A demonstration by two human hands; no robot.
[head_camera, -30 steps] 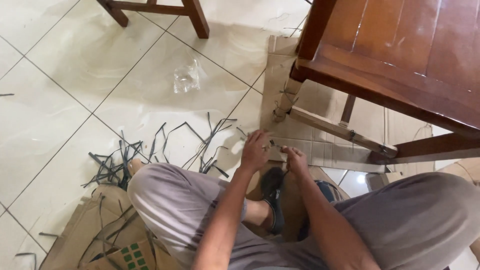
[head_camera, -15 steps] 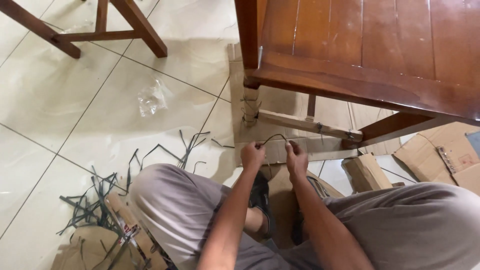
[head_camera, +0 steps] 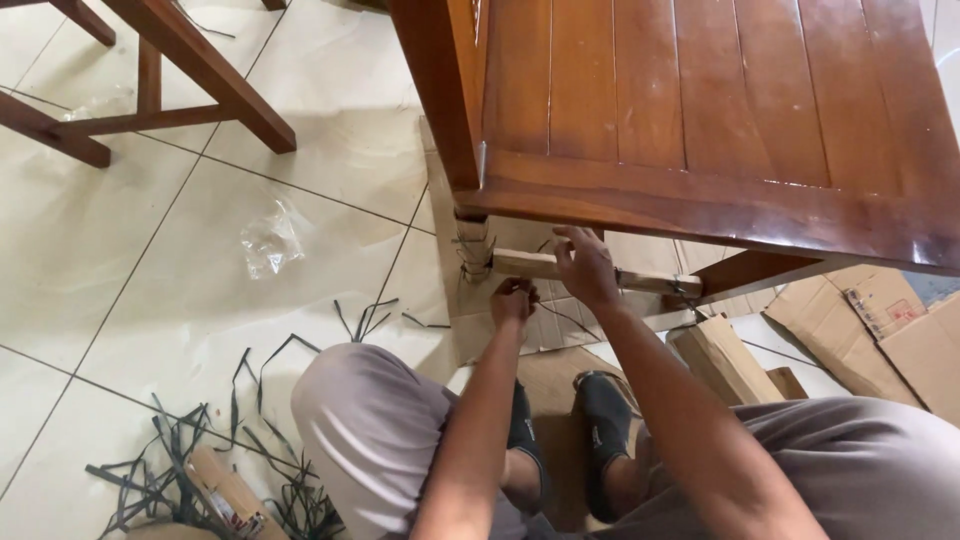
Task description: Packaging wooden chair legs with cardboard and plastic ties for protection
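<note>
Wooden rail [head_camera: 530, 264] running left-right at frame centre, under chair seat [head_camera: 700, 110] | right hand [head_camera: 585, 268] gripping it, nearer | left hand [head_camera: 514, 300] just below-left, pinching dark strap [head_camera: 565, 316] trailing right

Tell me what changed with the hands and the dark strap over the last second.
Both hands rose from the cardboard toward the chair's lower rail. The right hand now rests against that cardboard-wrapped rail; the left hand is closed just below it, gripping the thin dark strap, which trails down to the right. Earlier both hands pinched the strap low between them. The wooden chair and the strap scraps on the floor stayed put.
</note>
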